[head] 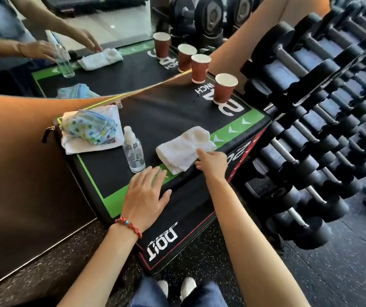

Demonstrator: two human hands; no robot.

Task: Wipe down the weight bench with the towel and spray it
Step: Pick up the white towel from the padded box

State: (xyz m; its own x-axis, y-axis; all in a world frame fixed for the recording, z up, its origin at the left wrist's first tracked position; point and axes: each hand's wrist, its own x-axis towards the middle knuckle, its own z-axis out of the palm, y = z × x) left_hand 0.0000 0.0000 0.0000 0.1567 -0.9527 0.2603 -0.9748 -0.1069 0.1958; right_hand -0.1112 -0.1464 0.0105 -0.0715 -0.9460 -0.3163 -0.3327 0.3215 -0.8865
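Item, black padded bench (173, 111): green-bordered top, before a mirror. On it I see a folded white towel (184, 148) near the right edge and a clear spray bottle (133, 151) just left of it. My right hand (213, 162) touches the towel, fingers loosely spread, gripping nothing. My left hand (146, 196) rests flat and spread near the bottle. Two paper cups (224, 88) stand far right.
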